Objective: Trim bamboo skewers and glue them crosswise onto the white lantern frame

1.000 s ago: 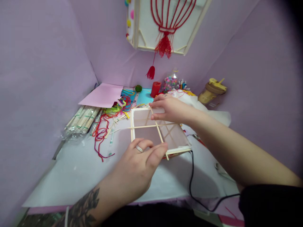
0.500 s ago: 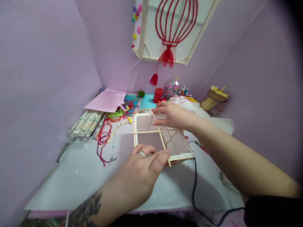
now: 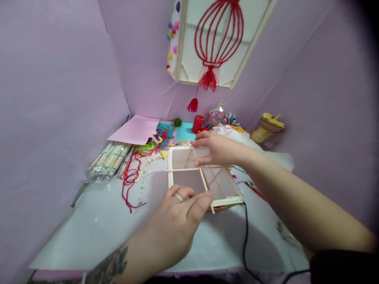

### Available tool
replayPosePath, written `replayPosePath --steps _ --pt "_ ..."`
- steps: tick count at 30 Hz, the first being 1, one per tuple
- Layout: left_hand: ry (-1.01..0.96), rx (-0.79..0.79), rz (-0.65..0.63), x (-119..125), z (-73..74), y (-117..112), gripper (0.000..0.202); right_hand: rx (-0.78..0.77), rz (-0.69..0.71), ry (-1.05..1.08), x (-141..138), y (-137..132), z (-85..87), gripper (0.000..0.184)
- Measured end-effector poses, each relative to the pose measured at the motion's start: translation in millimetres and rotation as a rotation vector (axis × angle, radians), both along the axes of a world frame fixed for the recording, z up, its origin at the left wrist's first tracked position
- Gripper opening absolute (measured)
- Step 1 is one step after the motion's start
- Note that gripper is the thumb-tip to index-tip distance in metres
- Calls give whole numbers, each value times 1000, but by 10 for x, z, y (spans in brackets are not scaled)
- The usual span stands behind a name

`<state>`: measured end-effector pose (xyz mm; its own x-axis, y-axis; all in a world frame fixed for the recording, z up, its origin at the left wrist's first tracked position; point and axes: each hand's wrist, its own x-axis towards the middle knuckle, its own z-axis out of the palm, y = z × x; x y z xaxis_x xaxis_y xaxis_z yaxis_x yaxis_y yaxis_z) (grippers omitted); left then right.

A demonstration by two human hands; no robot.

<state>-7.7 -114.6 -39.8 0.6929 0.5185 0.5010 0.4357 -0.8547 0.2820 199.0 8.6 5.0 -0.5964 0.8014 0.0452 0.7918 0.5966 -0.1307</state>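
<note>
A box-shaped frame (image 3: 169,167) of pale wooden sticks with translucent white sides lies on the table. Two thin wooden sticks cross over its open-looking top. One wooden stick (image 3: 204,179) runs from near to far, over the crosswise stick (image 3: 182,170). At its near end my left hand (image 3: 174,221), with a ring on one finger, is closed, thumb and forefinger on the stick by the frame's front edge. My right hand (image 3: 217,148) reaches across to the far end, forefinger and thumb touching the same stick. Its palm hides the frame's far right corner.
A lantern panel (image 3: 189,59) with red cord and tassels hangs above. Bagged sticks (image 3: 109,159), red yarn (image 3: 130,177) and pink paper (image 3: 137,129) lie left. A red candle-like roll (image 3: 197,124), pompom jar (image 3: 214,116) and yellow cup (image 3: 266,128) stand behind. A black cable (image 3: 245,236) trails right.
The view has tilted up slightly, so everything sits lower in the picture. Both hands keep their places on the wooden stick.
</note>
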Motion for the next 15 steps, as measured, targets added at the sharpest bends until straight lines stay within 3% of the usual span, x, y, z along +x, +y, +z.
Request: replayPosePath --steps 3,15 --pt "9 -6 5 -3 -10 1 50 -22 10 -45 11 -6 33 71" --pt "-10 1 -13 -2 -31 18 50 6 2 -112 -48 -39 49 69"
